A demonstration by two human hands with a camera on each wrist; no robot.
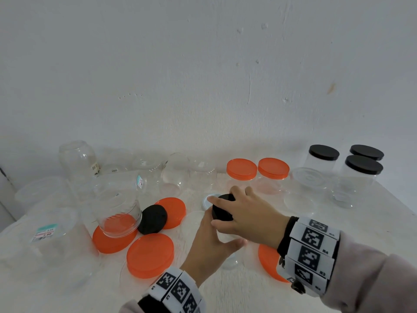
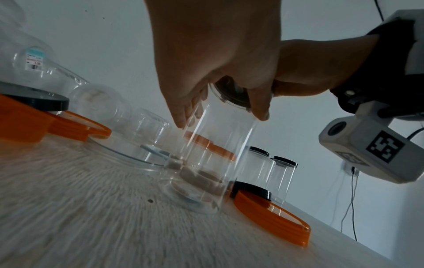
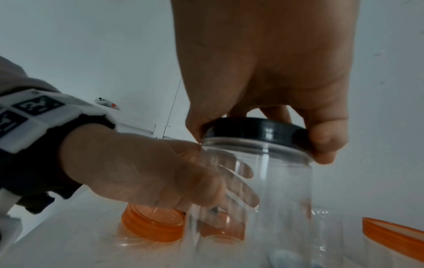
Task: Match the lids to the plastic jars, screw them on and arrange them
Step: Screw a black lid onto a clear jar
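A white table bears clear jars, loose orange lids and black-capped jars.

White wall, pale tabletop.
We look at a plain white plastered wall with small dents, scuffs and a thin crack; it meets our whitish, grainy tabletop at the back. From the left wrist we see a black cable hanging down the wall.
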